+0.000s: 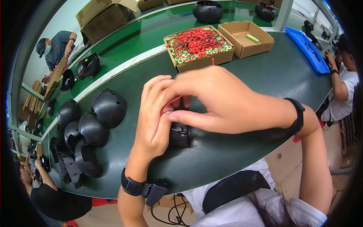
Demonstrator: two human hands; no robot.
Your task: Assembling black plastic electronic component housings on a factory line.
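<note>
Over the middle of the table, my two hands are close together around a black plastic housing [180,135], which is mostly hidden beneath them. My left hand [154,117] is closed against its left side. My right hand [223,100] arches over from the right, its thumb tip meeting the left fingers. A thin red wire [172,103] with a dark one beside it loops between the hands, at the curled right fingers. Their fingertips are partly hidden, and the right hand is slightly blurred.
Several black rounded shells [93,129] cluster at left. Beyond my hands stand a carton of green battery packs with red leads [198,45] and a carton with one green pack [246,39]. A blue tray [307,49] lies at right. Other people work at both sides.
</note>
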